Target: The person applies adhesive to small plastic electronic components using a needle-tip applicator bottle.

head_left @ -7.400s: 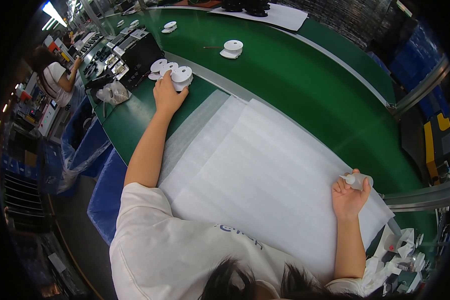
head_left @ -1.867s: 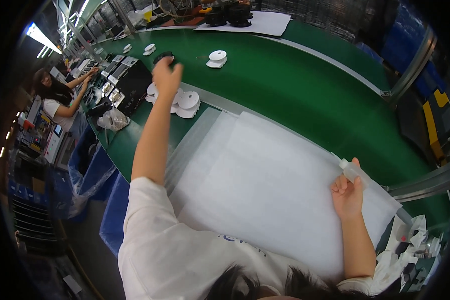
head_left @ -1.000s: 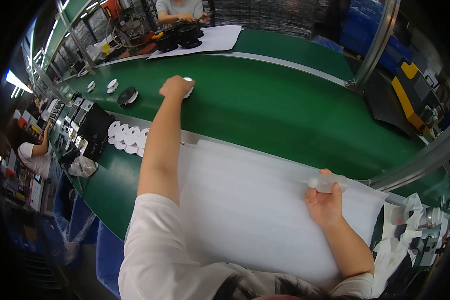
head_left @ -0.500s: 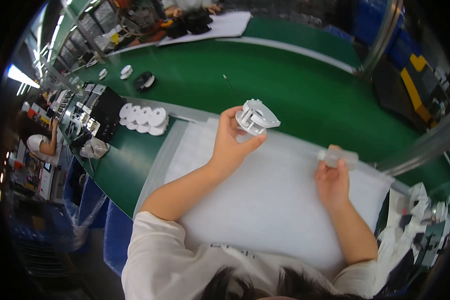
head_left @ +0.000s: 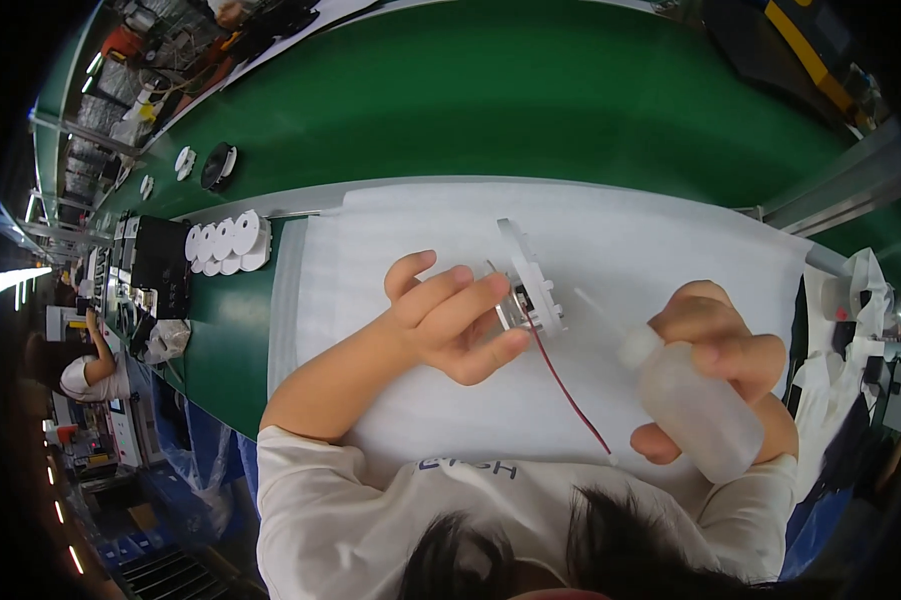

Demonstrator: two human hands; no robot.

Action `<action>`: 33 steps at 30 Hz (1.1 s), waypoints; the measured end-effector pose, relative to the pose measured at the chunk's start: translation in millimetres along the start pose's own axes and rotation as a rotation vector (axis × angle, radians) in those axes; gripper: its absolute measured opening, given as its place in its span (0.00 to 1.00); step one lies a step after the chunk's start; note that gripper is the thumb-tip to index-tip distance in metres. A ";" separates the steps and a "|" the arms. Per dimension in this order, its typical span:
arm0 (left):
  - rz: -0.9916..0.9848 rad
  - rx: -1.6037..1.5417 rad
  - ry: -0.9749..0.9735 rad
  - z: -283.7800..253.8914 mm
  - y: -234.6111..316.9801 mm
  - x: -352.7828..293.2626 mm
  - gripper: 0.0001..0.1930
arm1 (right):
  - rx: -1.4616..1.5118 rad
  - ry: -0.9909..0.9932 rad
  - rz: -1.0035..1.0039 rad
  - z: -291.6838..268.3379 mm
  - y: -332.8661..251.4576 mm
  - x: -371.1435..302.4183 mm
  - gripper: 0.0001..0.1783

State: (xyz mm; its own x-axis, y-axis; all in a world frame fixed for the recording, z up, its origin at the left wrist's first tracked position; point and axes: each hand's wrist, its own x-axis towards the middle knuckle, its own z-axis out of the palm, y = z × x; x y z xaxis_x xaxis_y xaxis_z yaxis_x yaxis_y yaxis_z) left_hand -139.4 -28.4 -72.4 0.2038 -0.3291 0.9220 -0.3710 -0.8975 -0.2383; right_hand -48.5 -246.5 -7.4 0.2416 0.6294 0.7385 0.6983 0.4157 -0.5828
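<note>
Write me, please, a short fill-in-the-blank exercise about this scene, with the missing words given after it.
1. The left hand holds a part coloured ____.
2. The right hand holds a translucent ____.
3. The wire hanging from this part shows black and ____.
4. The black disc lies on a surface coloured ____.

Missing words: white; bottle; red; green.

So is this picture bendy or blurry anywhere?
Head view: the edges of the green surface bow, and the corners are black; head view: the bottle in the right hand looks soft, its nozzle smeared; head view: the lamp at far left glares white.
</note>
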 end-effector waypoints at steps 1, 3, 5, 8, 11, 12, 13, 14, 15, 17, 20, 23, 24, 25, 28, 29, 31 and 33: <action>0.018 0.002 -0.021 -0.2 0.5 0.1 0.21 | -0.021 -0.037 0.017 -1.3 -3.3 -1.7 0.35; 0.027 0.012 -0.055 -3.9 2.1 -1.0 0.22 | -0.024 -0.078 0.037 -0.1 -3.3 -4.5 0.35; 0.035 0.020 -0.063 -5.4 1.8 0.6 0.24 | -0.080 -0.109 0.029 1.8 -2.1 -1.6 0.35; 0.026 -0.001 -0.062 -5.7 4.3 1.4 0.22 | -0.121 -0.121 0.003 1.6 -3.6 2.3 0.35; 0.028 -0.028 -0.092 -8.0 6.2 1.5 0.20 | -0.143 -0.156 0.003 0.5 -3.9 3.6 0.35; 0.027 -0.028 -0.095 -8.4 5.8 2.2 0.20 | -0.140 -0.156 0.004 1.8 -3.4 3.5 0.35; 0.028 -0.017 -0.105 -8.5 4.8 3.1 0.19 | -0.165 -0.148 0.013 3.8 -2.9 3.4 0.34; 0.029 -0.005 -0.114 -8.5 4.5 3.2 0.18 | -0.191 -0.141 0.020 4.9 -2.5 3.2 0.34; 0.029 -0.003 -0.115 -8.7 4.8 2.7 0.18 | -0.188 -0.142 0.019 4.8 -2.7 3.1 0.34; 0.026 -0.019 -0.118 -8.8 5.9 1.8 0.18 | -0.200 -0.171 0.038 3.9 -4.1 3.1 0.34; 0.019 -0.030 -0.122 -8.8 7.4 1.6 0.17 | -0.222 0.049 -0.056 13.4 -0.4 2.4 0.29; 0.019 -0.040 -0.129 -9.1 8.2 1.2 0.17 | -0.243 0.050 -0.081 14.0 -0.6 2.6 0.28; 0.017 -0.039 -0.131 -9.7 8.3 1.0 0.17 | -0.240 0.050 -0.081 13.9 -1.0 3.1 0.28; 0.012 -0.044 -0.133 -10.2 8.5 0.9 0.17 | -0.249 0.045 -0.086 13.6 -1.5 3.9 0.28; 0.013 -0.039 -0.129 -10.0 7.4 2.0 0.18 | -0.264 0.040 -0.103 13.6 -2.3 3.7 0.28; 0.020 -0.031 -0.123 -9.4 6.6 2.7 0.19 | -0.272 0.042 -0.114 13.8 -2.4 3.2 0.27; 0.026 -0.019 -0.134 -10.4 4.3 3.4 0.19 | -0.286 0.053 -0.119 15.4 -2.4 2.2 0.27; 0.032 -0.003 -0.148 -11.7 3.7 4.4 0.20 | -0.296 0.064 -0.126 17.0 -2.0 1.2 0.26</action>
State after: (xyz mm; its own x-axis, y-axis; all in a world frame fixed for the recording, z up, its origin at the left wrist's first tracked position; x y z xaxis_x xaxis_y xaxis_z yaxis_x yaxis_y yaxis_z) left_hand -150.5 -29.7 -65.6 0.3231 -0.3979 0.8587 -0.3824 -0.8849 -0.2661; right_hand -61.0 -235.4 -11.2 0.1759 0.5388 0.8239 0.8888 0.2728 -0.3681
